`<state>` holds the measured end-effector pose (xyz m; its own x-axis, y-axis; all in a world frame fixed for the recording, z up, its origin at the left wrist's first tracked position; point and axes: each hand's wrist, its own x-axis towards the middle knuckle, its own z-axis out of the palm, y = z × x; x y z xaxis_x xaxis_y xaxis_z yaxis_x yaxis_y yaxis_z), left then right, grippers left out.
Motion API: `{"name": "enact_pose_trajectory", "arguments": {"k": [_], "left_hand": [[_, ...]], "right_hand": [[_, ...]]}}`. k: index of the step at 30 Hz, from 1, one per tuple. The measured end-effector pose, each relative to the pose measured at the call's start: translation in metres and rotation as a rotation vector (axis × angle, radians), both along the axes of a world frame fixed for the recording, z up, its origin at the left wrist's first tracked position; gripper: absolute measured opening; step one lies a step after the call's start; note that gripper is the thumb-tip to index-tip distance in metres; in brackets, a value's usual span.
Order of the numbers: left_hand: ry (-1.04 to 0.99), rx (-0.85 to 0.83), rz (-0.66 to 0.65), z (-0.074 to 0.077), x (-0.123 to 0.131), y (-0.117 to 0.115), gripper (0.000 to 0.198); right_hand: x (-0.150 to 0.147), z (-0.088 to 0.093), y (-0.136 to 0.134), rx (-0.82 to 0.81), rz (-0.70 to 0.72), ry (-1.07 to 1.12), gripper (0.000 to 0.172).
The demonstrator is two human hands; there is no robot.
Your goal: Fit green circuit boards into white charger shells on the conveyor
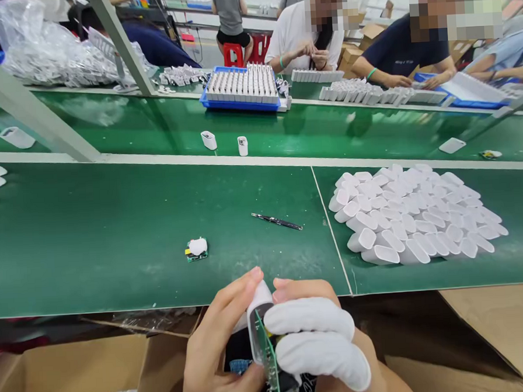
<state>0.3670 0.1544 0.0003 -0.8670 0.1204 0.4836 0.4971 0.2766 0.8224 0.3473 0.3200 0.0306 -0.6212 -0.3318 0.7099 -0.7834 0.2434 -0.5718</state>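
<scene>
Seemingly the work is mid-piece. In the head view, the left hand (219, 353) is closed around a white shell (257, 309) at the near edge of the bench, thumb laid along its top. The right hand (324, 345), two of its fingers in white cots, is clamped across a green circuit board (266, 349) that stands edge-on against the shell's open side. The board looks only partly entered: most of its length shows outside the shell, so I judge the fitting unfinished.

On the green bench mat (114, 239), a single small board with a white cap (197, 248) lies apart, and black tweezers (277, 221) rest untouched further right. A large pile of empty white shells (416, 217) sits well to the right, which suggests many pieces remain. Two loose shells (209, 140) stand on the conveyor belt (328, 137) beyond. Across it, a blue tray (239, 103) holds rows of white units set upright, and co-workers' hands (319, 55) handle parts at their own stations. Cardboard boxes (77, 363) sit below the bench edge.

No brand, label or writing can be read; any print on the board is too small and blurred to make out.
</scene>
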Motion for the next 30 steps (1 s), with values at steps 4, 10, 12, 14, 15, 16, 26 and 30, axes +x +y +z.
{"name": "enact_pose_trajectory", "arguments": {"k": [4,10,12,14,15,16,26,30], "left_hand": [[0.019,-0.020,0.000,0.002,0.000,-0.001,0.053],[-0.028,-0.017,0.006,-0.001,-0.001,-0.001,0.056],[-0.045,-0.020,0.007,-0.001,-0.001,-0.003,0.058],[-0.055,-0.016,-0.003,0.000,-0.002,-0.004,0.059],[-0.054,-0.014,-0.013,0.000,-0.002,-0.004,0.059],[-0.054,-0.011,-0.018,0.001,-0.002,-0.005,0.059],[-0.027,-0.003,0.003,-0.001,-0.003,-0.003,0.058],[-0.076,0.026,0.006,-0.008,-0.006,0.001,0.056]], "right_hand": [[0.000,-0.003,-0.004,-0.020,0.021,-0.013,0.012],[0.000,-0.001,-0.005,0.000,0.055,-0.100,0.017],[0.000,-0.002,-0.005,0.001,0.055,-0.099,0.017],[0.000,-0.001,-0.005,0.003,0.046,-0.086,0.020],[0.000,-0.001,-0.005,0.000,0.041,-0.074,0.022],[0.001,-0.001,-0.006,-0.003,0.034,-0.067,0.023],[0.003,-0.010,-0.017,-0.043,-0.064,-0.083,0.046],[0.007,-0.014,-0.009,-0.039,0.005,-0.379,0.071]]}}
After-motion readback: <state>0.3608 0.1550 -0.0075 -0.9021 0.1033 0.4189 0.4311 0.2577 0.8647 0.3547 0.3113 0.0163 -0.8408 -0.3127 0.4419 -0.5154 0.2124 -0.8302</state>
